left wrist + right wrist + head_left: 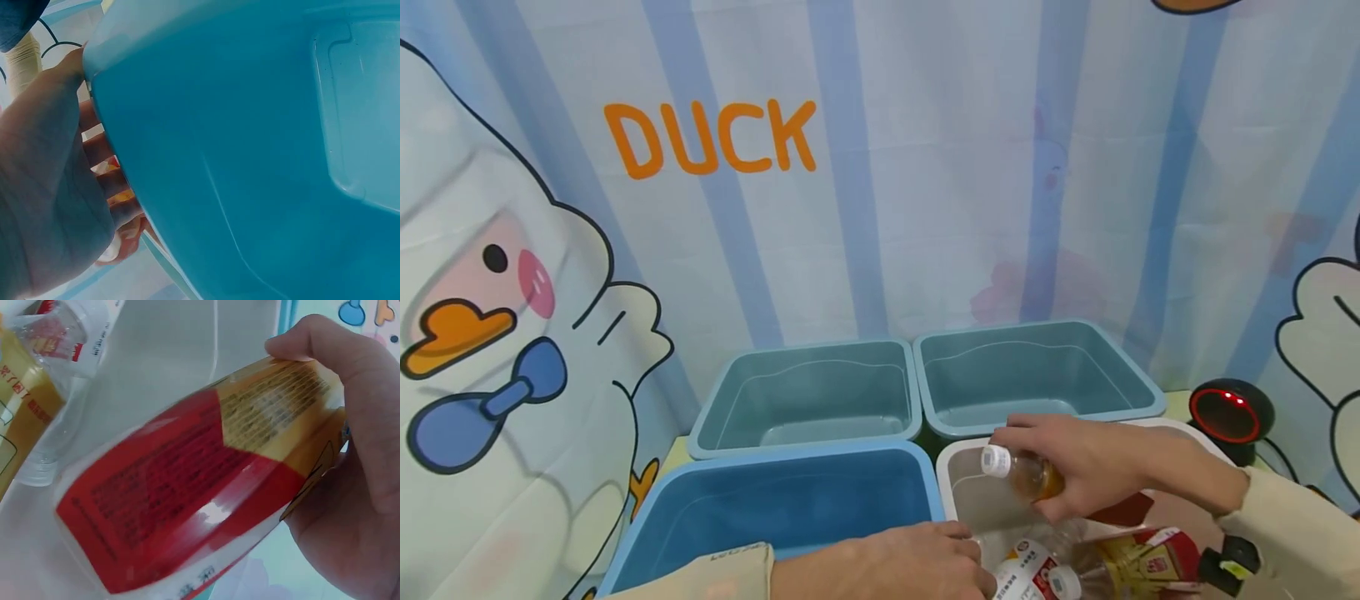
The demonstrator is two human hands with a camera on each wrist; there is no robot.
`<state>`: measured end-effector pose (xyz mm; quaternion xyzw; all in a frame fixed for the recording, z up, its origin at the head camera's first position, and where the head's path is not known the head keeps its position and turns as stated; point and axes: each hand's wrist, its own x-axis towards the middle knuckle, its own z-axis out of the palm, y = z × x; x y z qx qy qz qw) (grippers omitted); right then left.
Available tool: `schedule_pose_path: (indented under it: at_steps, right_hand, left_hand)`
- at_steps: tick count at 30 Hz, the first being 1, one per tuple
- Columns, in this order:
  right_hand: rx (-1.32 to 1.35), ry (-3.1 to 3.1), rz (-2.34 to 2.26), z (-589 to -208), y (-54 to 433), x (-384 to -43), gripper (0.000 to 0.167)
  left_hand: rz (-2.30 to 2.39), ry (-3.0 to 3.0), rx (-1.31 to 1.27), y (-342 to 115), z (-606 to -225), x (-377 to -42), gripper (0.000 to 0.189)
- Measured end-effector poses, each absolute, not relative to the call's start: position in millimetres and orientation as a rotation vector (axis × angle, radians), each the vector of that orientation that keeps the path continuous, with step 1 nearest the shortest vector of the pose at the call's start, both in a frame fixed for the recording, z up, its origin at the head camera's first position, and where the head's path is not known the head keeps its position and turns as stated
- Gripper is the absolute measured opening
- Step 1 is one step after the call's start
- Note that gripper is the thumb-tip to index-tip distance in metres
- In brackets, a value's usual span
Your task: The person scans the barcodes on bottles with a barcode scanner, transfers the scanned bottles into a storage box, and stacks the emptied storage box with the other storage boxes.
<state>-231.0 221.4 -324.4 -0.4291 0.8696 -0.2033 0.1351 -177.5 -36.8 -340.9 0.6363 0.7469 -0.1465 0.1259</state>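
My right hand grips a bottle with a white cap over the light beige bin. Amber colour shows below the cap, and in the right wrist view its red-and-yellow label faces the camera. My left hand is at the border between the blue bin and the beige bin. In the left wrist view its fingers extend past the blue bin's rim, holding nothing visible. Under the right hand lie a bottle with a yellow-and-red label and one with a white label.
Two grey-green bins, the left and the right, stand behind the front pair. A black round device with a red glowing ring sits at the right. A duck-print curtain hangs close behind the bins.
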Motion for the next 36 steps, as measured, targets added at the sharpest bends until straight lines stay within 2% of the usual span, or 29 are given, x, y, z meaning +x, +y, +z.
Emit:
schedule_pose_path:
  at_steps: [14,36]
  right_hand:
    - [-1.396,2.615,-0.896,-301,239,-240,0.048]
    - [-1.115,2.87,-1.198,-263,287,-240,0.068]
  left_hand:
    - [-0.408,2.205,1.808,-36,-343,-178,0.041]
    - [-0.39,2.22,1.797,-36,-343,-178,0.04]
